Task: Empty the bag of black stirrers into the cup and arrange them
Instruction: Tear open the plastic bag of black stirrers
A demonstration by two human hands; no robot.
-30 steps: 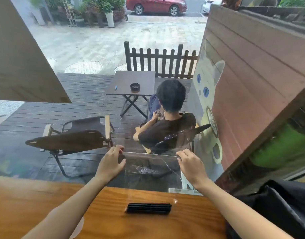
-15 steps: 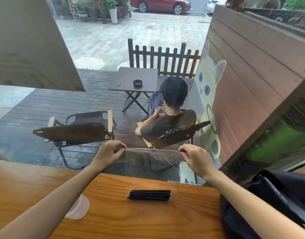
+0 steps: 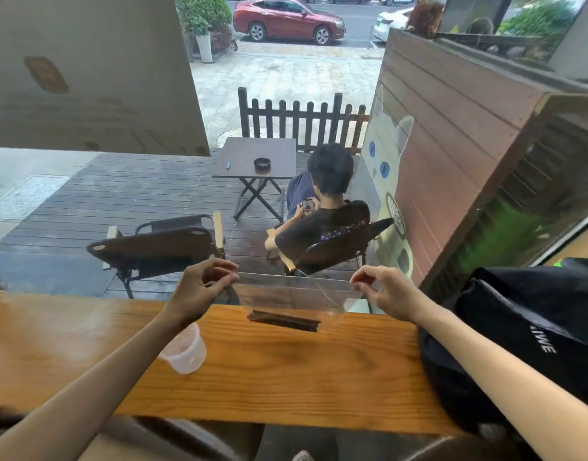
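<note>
A clear plastic bag point(image 3: 296, 289) hangs upright over the far edge of the wooden counter point(image 3: 286, 377). My left hand point(image 3: 199, 287) pinches its top left corner and my right hand point(image 3: 384, 289) pinches its top right corner, stretching the top edge between them. A bundle of black stirrers point(image 3: 283, 320) lies flat in the bottom of the bag, resting on the counter. A translucent plastic cup point(image 3: 185, 350) stands on the counter just under my left forearm, which partly covers it.
A black bag point(image 3: 525, 331) sits on the right end of the counter, close to my right arm. Beyond the window a person sits in a chair on a wooden deck with a folding table. The counter's near edge runs below my arms.
The camera view has tilted down, so more of the counter and the cup show. Both hands still hold the bag's top corners, and the stirrers lie in the bag's bottom as before.
</note>
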